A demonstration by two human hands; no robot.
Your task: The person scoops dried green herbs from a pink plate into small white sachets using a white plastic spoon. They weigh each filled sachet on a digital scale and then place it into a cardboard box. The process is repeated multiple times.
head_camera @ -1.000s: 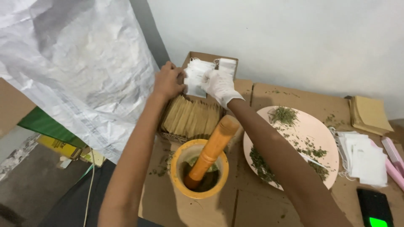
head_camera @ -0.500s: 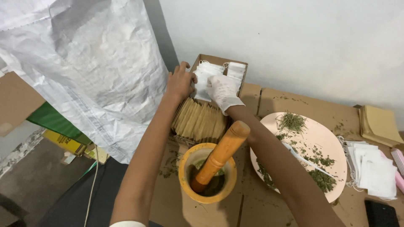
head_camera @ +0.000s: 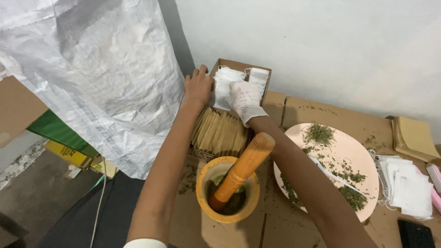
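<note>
while both hands [head_camera: 220, 92] reach into a cardboard box [head_camera: 264, 76].

I work in a makeshift home packing workshop. My surface [head_camera: 321, 115] is flattened cardboard, holding a mortar [head_camera: 204, 183], dried herbs [head_camera: 319, 133] and a box of sachets [head_camera: 239, 69].

White paper sachets [head_camera: 228, 84], stacked, in cardboard box [head_camera: 239, 65]

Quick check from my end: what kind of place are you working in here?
Likely a small makeshift herb-packing workspace: a mortar and pestle, a pink plate of dried herbs, and a cardboard box of paper sachets, all on flattened cardboard.
</note>
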